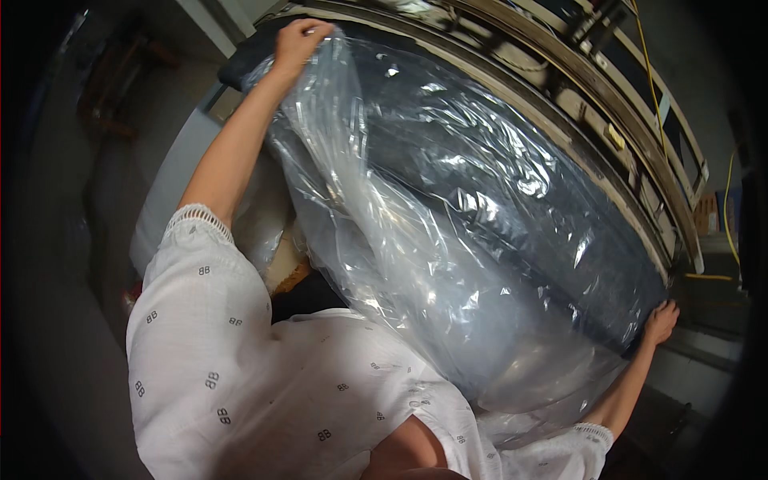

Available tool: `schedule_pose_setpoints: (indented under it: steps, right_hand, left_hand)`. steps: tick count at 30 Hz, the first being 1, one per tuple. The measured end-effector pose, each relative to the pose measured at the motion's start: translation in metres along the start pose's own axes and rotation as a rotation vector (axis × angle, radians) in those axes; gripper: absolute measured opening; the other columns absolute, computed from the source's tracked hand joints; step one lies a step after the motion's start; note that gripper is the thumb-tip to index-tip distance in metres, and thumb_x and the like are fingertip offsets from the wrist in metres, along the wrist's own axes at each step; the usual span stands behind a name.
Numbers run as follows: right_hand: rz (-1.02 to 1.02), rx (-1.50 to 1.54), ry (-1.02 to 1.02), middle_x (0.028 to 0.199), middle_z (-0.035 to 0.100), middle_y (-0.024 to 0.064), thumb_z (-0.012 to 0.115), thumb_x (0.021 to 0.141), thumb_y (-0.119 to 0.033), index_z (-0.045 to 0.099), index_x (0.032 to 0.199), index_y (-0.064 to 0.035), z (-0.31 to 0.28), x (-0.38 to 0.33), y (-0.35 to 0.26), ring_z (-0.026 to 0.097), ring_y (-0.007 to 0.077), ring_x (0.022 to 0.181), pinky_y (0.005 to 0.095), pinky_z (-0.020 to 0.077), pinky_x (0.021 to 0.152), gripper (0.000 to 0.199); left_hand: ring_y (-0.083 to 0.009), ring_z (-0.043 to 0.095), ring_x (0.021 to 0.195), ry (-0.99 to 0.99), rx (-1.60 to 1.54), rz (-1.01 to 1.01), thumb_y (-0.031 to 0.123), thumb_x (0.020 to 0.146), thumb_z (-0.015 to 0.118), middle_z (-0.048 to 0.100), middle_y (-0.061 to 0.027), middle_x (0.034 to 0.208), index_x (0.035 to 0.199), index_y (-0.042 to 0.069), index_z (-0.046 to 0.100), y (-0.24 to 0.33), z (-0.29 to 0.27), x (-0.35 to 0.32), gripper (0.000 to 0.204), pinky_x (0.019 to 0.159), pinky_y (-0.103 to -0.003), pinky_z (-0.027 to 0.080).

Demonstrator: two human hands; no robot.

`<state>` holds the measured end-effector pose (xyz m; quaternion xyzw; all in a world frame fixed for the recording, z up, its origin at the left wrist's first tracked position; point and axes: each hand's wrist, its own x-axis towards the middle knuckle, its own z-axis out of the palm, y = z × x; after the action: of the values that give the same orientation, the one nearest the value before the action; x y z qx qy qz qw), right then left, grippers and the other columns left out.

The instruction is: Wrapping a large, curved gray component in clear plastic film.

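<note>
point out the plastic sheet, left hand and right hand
Plastic sheet (424, 240), head view: its glossy middle
Left hand (297, 46), head view: middle of the hand
Right hand (661, 322), head view: middle of the hand

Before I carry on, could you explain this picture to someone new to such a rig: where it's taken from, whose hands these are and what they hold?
There's no robot here, just a person's bare hands. The view comes from a wide fisheye camera on their head, looking down, so straight edges bend. The white patterned shirt below is the wearer's own.

A large, wrinkled clear plastic sheet lies over a dark surface. The left hand pinches the sheet at the top. The right hand is at the surface's far right end; whether it grips the plastic, I can't tell. Beyond run long rails and a yellow cord.
</note>
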<state>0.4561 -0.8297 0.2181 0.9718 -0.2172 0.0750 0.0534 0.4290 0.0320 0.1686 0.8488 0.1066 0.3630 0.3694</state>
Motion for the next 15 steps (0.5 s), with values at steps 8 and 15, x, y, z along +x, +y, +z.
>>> schedule_pose_setpoints:
  steps: [8,15]
  right_hand:
    - [-1.037,0.824,0.325,0.112,0.050,0.0184,0.061,0.078,-0.015,0.053,0.110,-0.0007,-0.101,-0.234,-0.375,0.046,0.0320,0.108,0.0396,0.0359,0.092,0.036]
    - [-1.041,0.846,0.324,0.110,0.050,0.0158,0.065,0.070,-0.020,0.054,0.109,-0.0039,-0.100,-0.342,-0.529,0.048,0.0307,0.098,0.0390,0.0404,0.081,0.043]
  left_hand:
    - [-0.0127,0.059,0.072,0.077,-0.007,-0.053,0.030,0.073,0.069,0.064,-0.0052,0.080,0.087,0.005,0.068,0.018,-0.019,-0.010,0.029,0.067,-0.026,0.045]
    - [-0.0267,0.062,0.077,0.116,-0.036,-0.007,0.035,0.069,0.069,0.064,-0.0122,0.083,0.084,0.005,0.069,0.005,0.023,0.009,0.034,0.069,-0.033,0.047]
